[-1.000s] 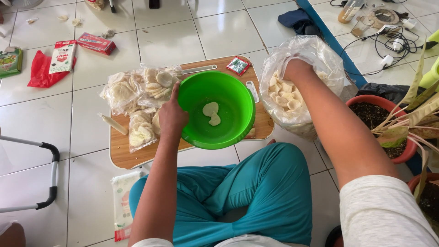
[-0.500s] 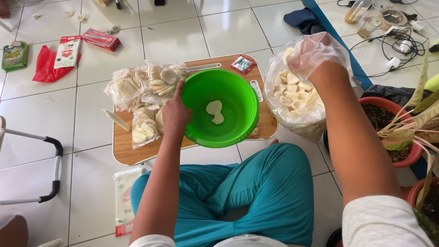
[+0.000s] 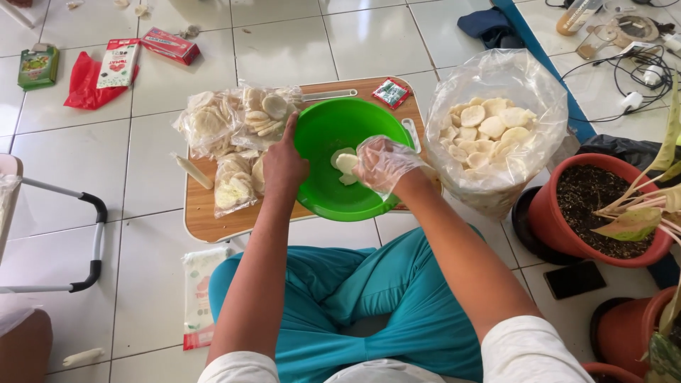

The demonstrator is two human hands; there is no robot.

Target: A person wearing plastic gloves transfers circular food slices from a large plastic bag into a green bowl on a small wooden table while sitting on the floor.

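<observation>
Round green plastic bowl point(image 3: 340, 163) sits on low wooden surface point(image 3: 213, 220), 3 or so pale round crackers point(image 3: 345, 163) inside. Left hand point(image 3: 284, 167) clamps its near rim, fingers closed, apparently steadying it. Right hand point(image 3: 383, 164), in clear plastic glove, hovers over the bowl, loosely curled; whether it holds anything, cannot tell. Large clear bag of crackers point(image 3: 489, 135) just right; small sealed packs point(image 3: 227, 135) left.

We count one green bowl point(image 3: 333, 184) on the desk point(image 3: 206, 220), holding about three pale crackers point(image 3: 345, 164). Beside it lie three small sealed packs of crackers point(image 3: 234, 131) and one large open plastic bag of crackers point(image 3: 493, 135). Two terracotta pots point(image 3: 603, 230) stand to our right, and one phone point(image 3: 574, 279) lies on the floor.
</observation>
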